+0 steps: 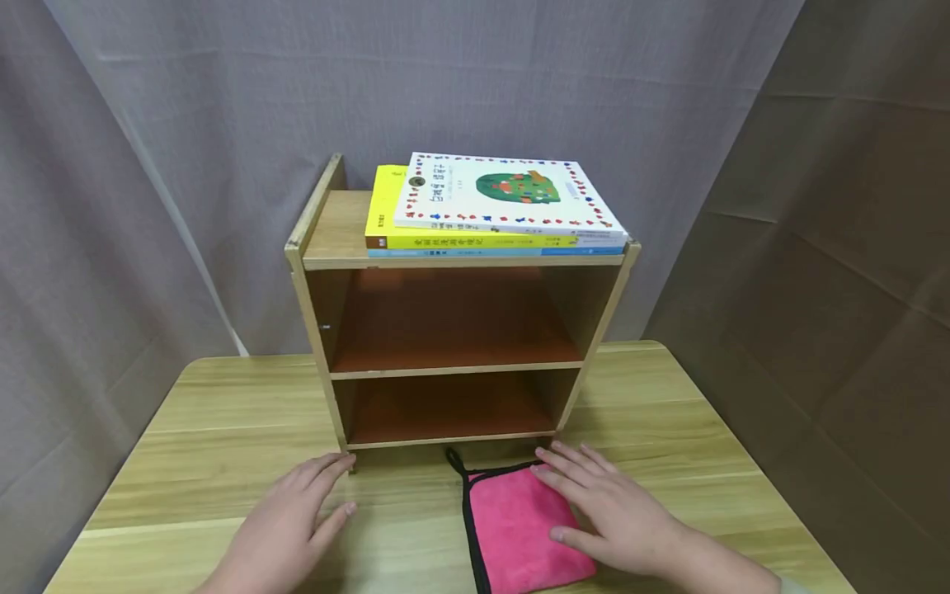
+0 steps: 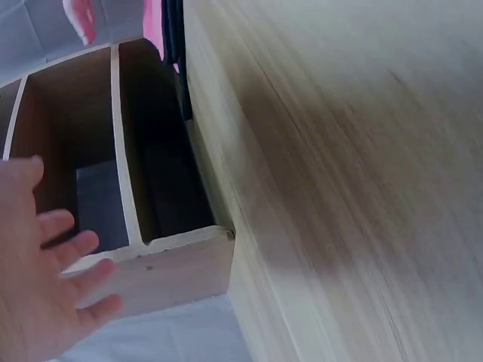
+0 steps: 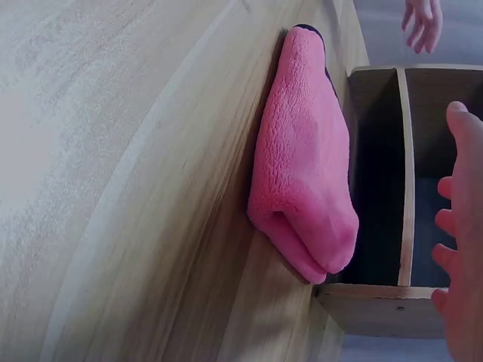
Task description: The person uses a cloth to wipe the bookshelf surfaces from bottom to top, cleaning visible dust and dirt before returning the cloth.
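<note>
Pink plush cloth w/ black edging & loop [image 1: 512,532] lay folded on the pale wood-grain worktop [image 1: 185,462], just in front of the light-wood, brown-lined shelf unit [image 1: 456,371]; prob. folded to keep it compact. Bare R hand [image 1: 609,516] hovered over its right part, fingers loosely spread, holding nothing. Bare L hand [image 1: 285,528] hung near the unit's lower left front corner, fingers relaxed, slightly apart, likewise w/o anything in them; likely kept low so both had the cloth & unit in reach. Up top, a white paperback w/ patterned border [image 1: 519,198] sat on a yellow book [image 1: 386,214] & a blue one [image 1: 482,251], all flat, presumably b/c that's steadier. Only the head view caught these bks. R wrist cam. showed what it couldn't: a gap b/w R hand and cloth, plus the layered fold at one end. L wrist cam. gave the unit's outer left side, w/ just a strip of cloth up top.
</note>
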Tool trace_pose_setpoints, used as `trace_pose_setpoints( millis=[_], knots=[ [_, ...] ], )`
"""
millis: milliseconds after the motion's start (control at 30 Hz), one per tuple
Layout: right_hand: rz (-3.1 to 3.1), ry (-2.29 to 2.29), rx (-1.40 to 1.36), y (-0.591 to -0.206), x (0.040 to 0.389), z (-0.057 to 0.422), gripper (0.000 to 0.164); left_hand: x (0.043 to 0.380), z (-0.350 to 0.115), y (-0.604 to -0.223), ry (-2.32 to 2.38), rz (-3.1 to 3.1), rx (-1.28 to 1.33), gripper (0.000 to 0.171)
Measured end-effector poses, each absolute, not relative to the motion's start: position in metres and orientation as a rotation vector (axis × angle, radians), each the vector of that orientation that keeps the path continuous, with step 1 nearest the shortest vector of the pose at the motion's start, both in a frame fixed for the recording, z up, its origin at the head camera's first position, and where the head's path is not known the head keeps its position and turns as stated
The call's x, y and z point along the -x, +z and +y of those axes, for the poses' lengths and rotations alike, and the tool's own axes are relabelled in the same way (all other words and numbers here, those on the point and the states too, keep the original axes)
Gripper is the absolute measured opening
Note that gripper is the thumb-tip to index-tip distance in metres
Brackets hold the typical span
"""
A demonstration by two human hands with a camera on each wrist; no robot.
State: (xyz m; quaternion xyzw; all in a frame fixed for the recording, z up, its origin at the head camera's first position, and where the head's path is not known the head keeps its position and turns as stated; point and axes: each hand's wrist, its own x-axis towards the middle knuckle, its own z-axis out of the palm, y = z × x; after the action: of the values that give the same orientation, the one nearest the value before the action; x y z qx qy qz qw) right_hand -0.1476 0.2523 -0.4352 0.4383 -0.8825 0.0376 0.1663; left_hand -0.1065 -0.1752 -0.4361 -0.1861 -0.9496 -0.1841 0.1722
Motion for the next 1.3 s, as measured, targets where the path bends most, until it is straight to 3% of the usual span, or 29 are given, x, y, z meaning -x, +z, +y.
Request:
trace_pose_setpoints(
  millis=[167, 400, 700, 967, 1300],
  knots=[
    [-2.563, 0.108, -1.253, -0.436, 0.147, 0.25, 0.068, 0.109, -0.178, -0.429, -0.809, -2.761, 0.23, 0.042],
    [-2.675, 0.077, -1.241, -0.438, 0.144, 0.245, 0.063, 0.122, -0.185, -0.424, -1.163, -2.73, 0.056, 0.048],
    [-2.761, 0.029, -1.306, -0.44, 0.141, 0.236, 0.059, 0.142, -0.182, -0.416, -1.485, -2.599, 0.057, 0.059],
    [-2.787, 0.062, -1.386, -0.446, 0.135, 0.23, 0.068, 0.155, -0.174, -0.41, -1.621, -2.5, 0.11, 0.069],
    [-2.811, 0.053, -1.436, -0.453, 0.133, 0.225, 0.073, 0.163, -0.169, -0.408, -1.712, -2.479, -0.001, 0.075]
  ],
)
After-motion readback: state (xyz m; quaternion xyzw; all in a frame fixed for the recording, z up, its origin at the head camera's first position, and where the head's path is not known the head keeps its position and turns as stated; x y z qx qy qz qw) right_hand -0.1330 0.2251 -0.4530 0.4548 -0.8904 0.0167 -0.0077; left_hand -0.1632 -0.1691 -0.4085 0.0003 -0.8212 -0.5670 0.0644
